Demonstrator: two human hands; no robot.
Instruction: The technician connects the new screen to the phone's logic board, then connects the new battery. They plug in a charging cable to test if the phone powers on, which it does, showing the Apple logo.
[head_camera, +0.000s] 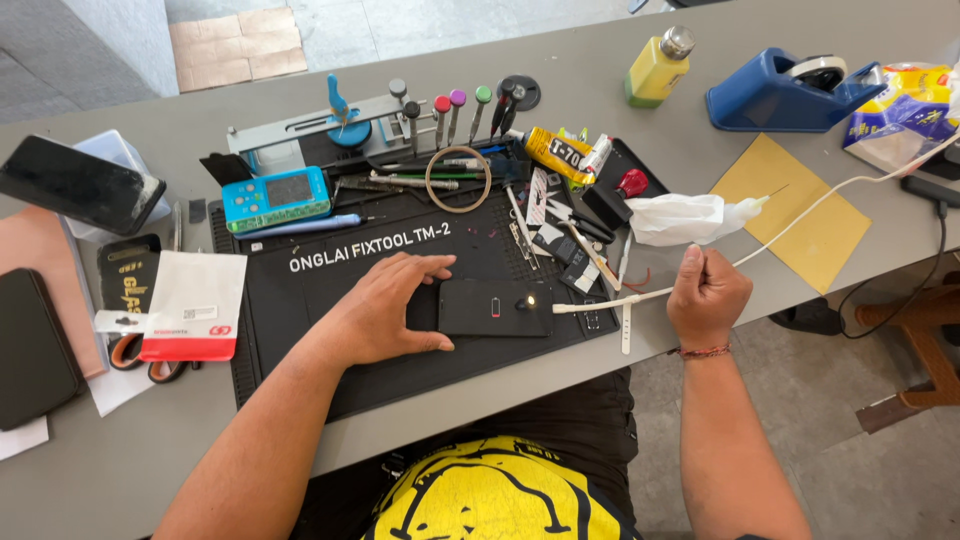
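A flat black smartphone (495, 307) was shown lying face up near the front edge of a black rubber repair mat (300, 320), its screen lit with a small red battery symbol. A thin white charging cable (800, 212) was seen plugged into the phone's right end, so the connection appeared already made, while the casing looked closed and unopened; any work beyond charging appeared not yet begun.

The left hand (385, 310) was laid flat and open on the mat, fingers spread, with thumb and fingertips touching the phone's left end. The right hand (708, 295) was closed in a fist around the white cable, just off the mat's right edge and well apart from the left hand.

Behind the phone, a row of precision screwdrivers with coloured caps (455, 115), a coil of wire (458, 179), a yellow-and-black glue tube (555, 155) and a small blue handheld tester (275, 198) were arranged on the mat. Farther out on the grey tabletop (600, 60) were a blue tape dispenser (785, 92), a yellow-green bottle with a metal cap (657, 68), a yellow envelope (800, 205), a crumpled white cloth (680, 218), and, at left, a white-and-red packet (190, 305) and a further dark phone (78, 185).
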